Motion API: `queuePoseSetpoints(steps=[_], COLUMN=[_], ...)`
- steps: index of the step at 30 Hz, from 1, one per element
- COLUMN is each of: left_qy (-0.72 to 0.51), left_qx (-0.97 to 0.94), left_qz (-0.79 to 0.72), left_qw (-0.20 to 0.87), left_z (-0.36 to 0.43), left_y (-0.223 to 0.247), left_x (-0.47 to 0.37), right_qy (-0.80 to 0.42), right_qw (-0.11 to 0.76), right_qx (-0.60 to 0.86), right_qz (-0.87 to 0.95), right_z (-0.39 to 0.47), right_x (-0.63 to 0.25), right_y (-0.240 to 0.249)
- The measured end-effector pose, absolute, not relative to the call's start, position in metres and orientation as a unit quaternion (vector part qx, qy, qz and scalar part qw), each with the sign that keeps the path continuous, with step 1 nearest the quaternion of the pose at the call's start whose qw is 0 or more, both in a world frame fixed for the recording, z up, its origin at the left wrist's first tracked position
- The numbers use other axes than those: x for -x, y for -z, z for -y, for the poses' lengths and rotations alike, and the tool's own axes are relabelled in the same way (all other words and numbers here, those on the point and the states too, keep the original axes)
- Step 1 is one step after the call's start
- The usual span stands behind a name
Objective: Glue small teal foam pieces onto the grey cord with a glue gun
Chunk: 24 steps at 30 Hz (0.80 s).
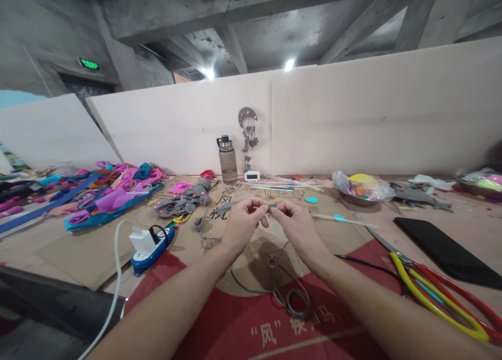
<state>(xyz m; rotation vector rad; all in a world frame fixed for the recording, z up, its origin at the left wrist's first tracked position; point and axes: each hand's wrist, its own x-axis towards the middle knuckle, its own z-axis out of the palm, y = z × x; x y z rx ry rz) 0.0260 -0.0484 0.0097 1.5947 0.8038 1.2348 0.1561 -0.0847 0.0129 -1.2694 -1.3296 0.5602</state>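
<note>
My left hand (248,218) and my right hand (292,221) meet fingertip to fingertip above the cardboard, each in a pinch. Something small and dark is between the fingertips, too small to name. Below my hands, loose loops of grey cord (300,302) lie on the red printed part of the cardboard (219,323). Strands of it run up and pass out of sight behind my hands and forearms. A small coil of grey yarn (198,224) lies left of my left hand, near a pile of grey felt pieces (182,200) with pink dots.
On the right lie large scissors (435,297) with red and yellow handles and a black phone (447,250). A blue power strip (152,253) is at left. A bottle (227,161), white timer (251,176), glue sticks (345,220) and metal bowl (361,197) stand or lie farther back.
</note>
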Motion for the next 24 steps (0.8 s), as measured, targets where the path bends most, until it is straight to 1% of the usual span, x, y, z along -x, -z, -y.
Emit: queuePoseSetpoints(steps=[6,12,18,24], left_qy=[-0.502,-0.503,-0.493,-0.464], left_qx=[-0.637,-0.595,-0.547,-0.561], left_qz=[-0.318,-0.294,-0.292,-0.302], left_qw=[0.491,0.554,0.610,0.615], left_z=[0.0478,0.0468,0.0495,0.0498], left_y=[-0.0084,-0.0074,-0.0100,-0.0147], left_x=[-0.0271,-0.0285,-0.0286,-0.0249], right_qy=[-0.258,-0.308,-0.300,-0.342], right_qw=[0.570,0.612,0.586,0.596], right_qx=[0.548,0.517,0.532,0.513], right_qz=[0.555,0.513,0.532,0.514], right_z=[0.0838,0.0829,0.0861,0.0820], right_x=[-0.1568,-0.1575,-0.1575,-0.1612], right_y=[-0.0119,-0.0119,-0.0155,-0.0106])
